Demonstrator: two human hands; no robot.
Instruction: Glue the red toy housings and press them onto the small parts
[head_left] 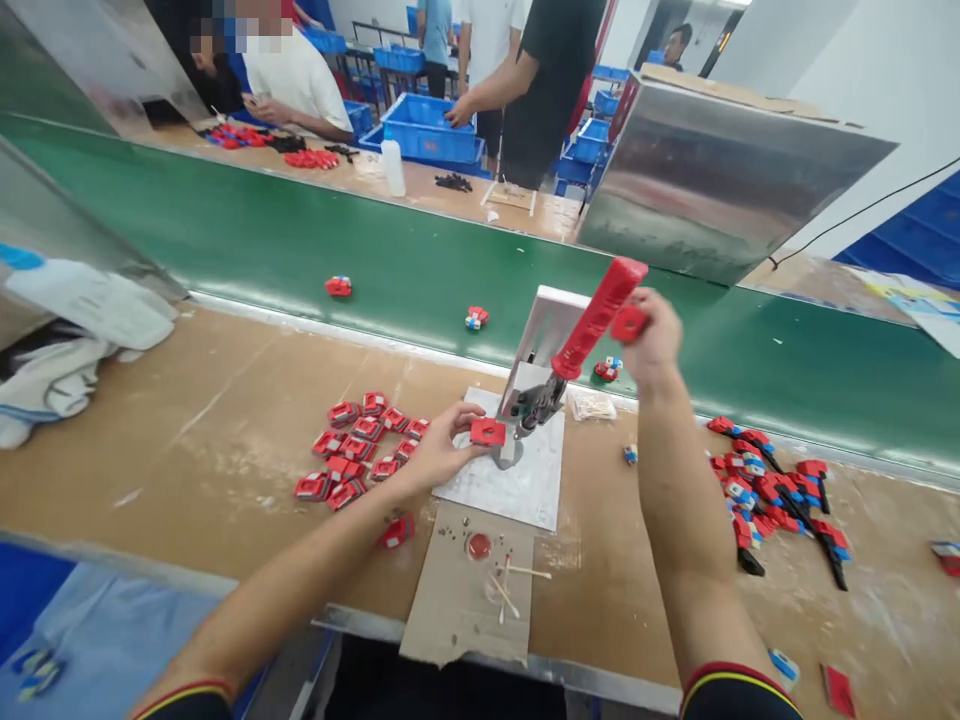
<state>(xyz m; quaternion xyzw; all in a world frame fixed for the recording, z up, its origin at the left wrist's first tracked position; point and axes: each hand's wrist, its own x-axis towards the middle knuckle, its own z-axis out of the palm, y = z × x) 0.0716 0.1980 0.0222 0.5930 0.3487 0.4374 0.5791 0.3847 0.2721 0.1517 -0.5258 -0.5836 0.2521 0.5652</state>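
A red block with a dark hole in its face is pinched between the thumb and fingers of my left hand, at the foot of a toggle clamp press. That press has a long red handle, tilted up, over a white base plate. Farther right and higher, my right hand is closed around a second red piece with a small hole, close beside the handle. I cannot tell whether this hand touches the handle. Left of the plate lie several red blocks in a group.
A green conveyor crosses behind the bench, carrying a few red-and-blue pieces. Assembled pieces with black parts lie at right. Cardboard in front holds a red-filled dish and cotton swabs. Other people work beyond the conveyor.
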